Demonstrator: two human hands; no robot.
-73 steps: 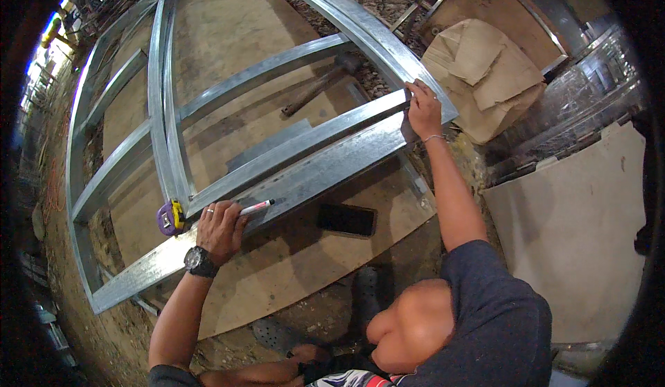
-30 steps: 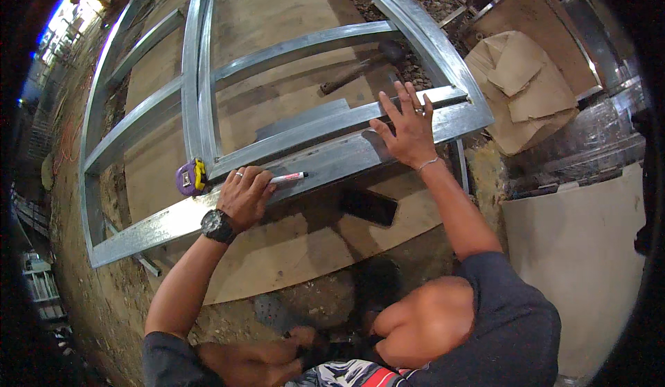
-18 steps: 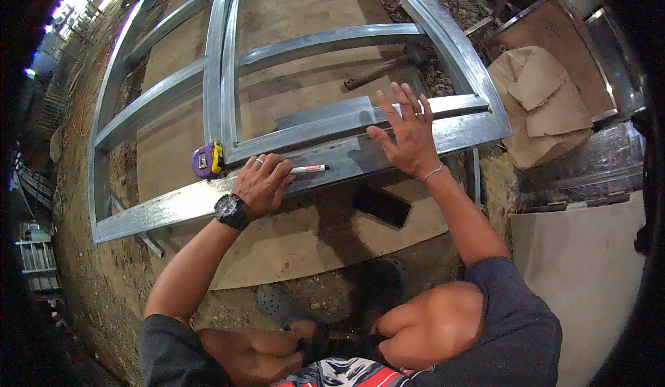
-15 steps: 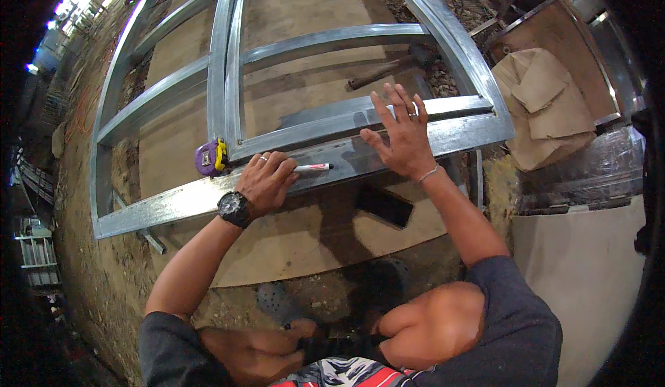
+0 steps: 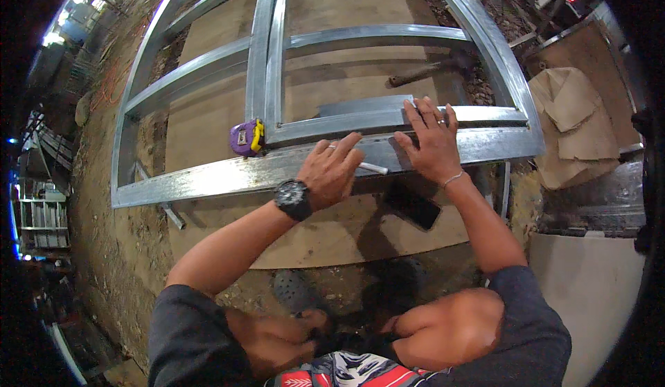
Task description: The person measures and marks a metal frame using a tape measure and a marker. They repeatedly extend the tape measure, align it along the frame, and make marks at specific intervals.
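Note:
A silvery metal frame (image 5: pixel 208 178) of square tubing lies in front of me, its near bar crossing my view. My left hand (image 5: pixel 334 172), with a black watch at its wrist, is closed around a white marker (image 5: pixel 373 169) over this bar. The marker's visible end points to the right. Further right, my right hand (image 5: pixel 433 141) rests on the tubing with its fingers spread, holding nothing. Left of my hands, a purple and yellow tape measure (image 5: pixel 246 138) sits on the frame where the upright bars meet the near bar.
A hammer (image 5: pixel 422 72) lies inside the frame on a brown board (image 5: pixel 332 248). Below the near bar is a dark phone (image 5: pixel 413 207). Folded brown paper or cardboard (image 5: pixel 571 120) is at the right, above a pale panel (image 5: pixel 585 283). A ladder-like rack (image 5: pixel 43 214) stands far left.
My left hand has moved right along the near bar, away from the tape measure, and the marker has turned in it. My right hand stays at the same part of the frame. The whole view has shifted.

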